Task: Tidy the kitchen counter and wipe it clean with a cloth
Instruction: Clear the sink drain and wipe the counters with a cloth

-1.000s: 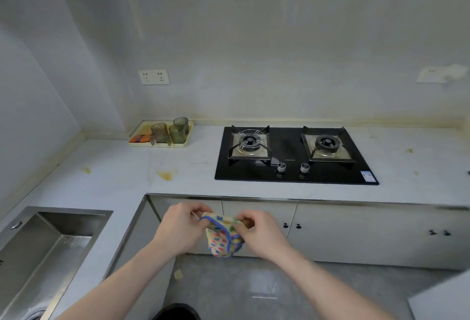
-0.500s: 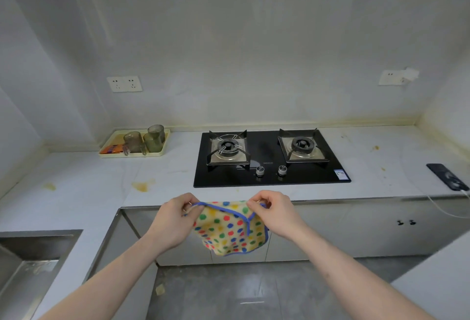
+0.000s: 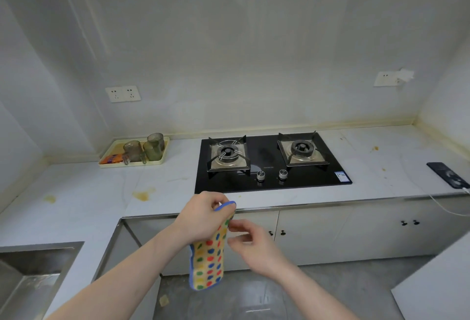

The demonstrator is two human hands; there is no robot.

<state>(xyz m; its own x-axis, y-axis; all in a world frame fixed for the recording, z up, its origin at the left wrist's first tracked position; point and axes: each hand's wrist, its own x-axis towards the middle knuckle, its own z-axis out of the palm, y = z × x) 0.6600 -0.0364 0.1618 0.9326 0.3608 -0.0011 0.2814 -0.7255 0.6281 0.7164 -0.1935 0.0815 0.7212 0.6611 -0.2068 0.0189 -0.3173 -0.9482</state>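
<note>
Your left hand (image 3: 203, 218) grips the top of the dotty cloth (image 3: 209, 256) (it hangs down in front of the counter (image 3: 157, 207) edge), your right hand (image 3: 250, 243) pinches its side w/ curled fingers, & further back are yellow stains (image 3: 142, 195), then the stove (image 3: 269, 164).

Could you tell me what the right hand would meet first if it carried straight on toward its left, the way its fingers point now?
Most likely the spotted cloth hanging from the left hand. The right hand has its fingertips right at the cloth's edge already, though whether they touch is hard to judge from one view.
</note>
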